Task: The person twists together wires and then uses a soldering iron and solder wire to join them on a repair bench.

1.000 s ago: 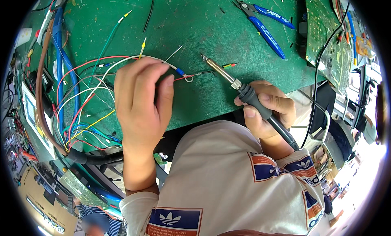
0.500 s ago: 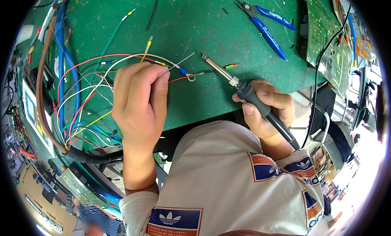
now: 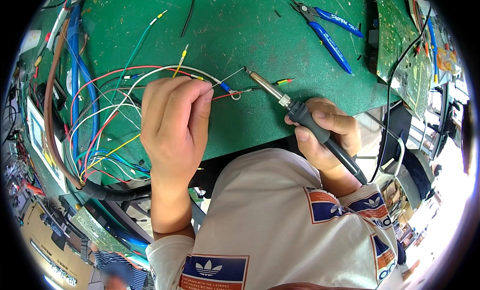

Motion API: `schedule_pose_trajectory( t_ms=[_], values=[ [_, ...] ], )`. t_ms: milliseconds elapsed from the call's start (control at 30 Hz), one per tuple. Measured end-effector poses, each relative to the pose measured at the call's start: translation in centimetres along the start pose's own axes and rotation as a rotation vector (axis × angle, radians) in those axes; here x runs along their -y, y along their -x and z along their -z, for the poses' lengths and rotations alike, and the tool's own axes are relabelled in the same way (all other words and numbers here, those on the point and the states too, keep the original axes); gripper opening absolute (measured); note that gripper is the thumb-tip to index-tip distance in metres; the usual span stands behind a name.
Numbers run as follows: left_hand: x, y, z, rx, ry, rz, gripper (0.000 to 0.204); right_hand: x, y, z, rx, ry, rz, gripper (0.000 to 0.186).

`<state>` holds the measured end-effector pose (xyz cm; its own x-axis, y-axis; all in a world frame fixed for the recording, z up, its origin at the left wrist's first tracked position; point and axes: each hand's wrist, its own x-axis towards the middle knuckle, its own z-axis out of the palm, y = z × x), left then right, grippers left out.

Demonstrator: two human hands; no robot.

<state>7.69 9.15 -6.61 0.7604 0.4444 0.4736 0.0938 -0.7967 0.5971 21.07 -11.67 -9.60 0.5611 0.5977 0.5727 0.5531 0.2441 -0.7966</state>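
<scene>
A soldering iron (image 3: 311, 121) with a dark grey handle and metal barrel is wrapped in the fingers of my right hand (image 3: 332, 130), its tip pointing up and left. My left hand (image 3: 175, 122) pinches a thin silvery solder wire (image 3: 229, 76), whose far end meets the iron's tip. Just beneath the solder lie a ring terminal (image 3: 234, 95) with a blue sleeve on a white wire and a red wire (image 3: 223, 96) joined to a short dark lead with a coloured end. My left fingers cover part of these wires.
Blue-handled cutters (image 3: 327, 37) lie at the back of the green mat (image 3: 240, 30). A circuit board (image 3: 400, 55) stands at the right, near the iron's black cord (image 3: 389, 100). Left is a bundle of coloured wires and a thick brown cable (image 3: 50, 105). Another person (image 3: 117, 270) is at lower left.
My left hand has shifted slightly right, bringing the solder's end to the iron's tip, where before there was a small gap. The iron has moved slightly down and left.
</scene>
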Motion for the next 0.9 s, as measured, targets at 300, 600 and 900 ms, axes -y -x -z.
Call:
schedule_pose_trajectory(
  t_ms=[300,600,900],
  values=[
    [0.04,0.01,-0.06,0.000,0.001,-0.003,0.023,-0.35,-0.31,0.24,0.041,0.013,0.062,0.039],
    [-0.11,-0.04,0.00,0.012,0.001,0.012,0.022,-0.19,-0.41,0.26,0.047,0.022,0.060,0.039],
    [0.07,-0.02,-0.02,0.012,-0.008,-0.011,0.024,-0.04,-0.09,0.19,0.040,0.013,0.017,0.040]
  ],
)
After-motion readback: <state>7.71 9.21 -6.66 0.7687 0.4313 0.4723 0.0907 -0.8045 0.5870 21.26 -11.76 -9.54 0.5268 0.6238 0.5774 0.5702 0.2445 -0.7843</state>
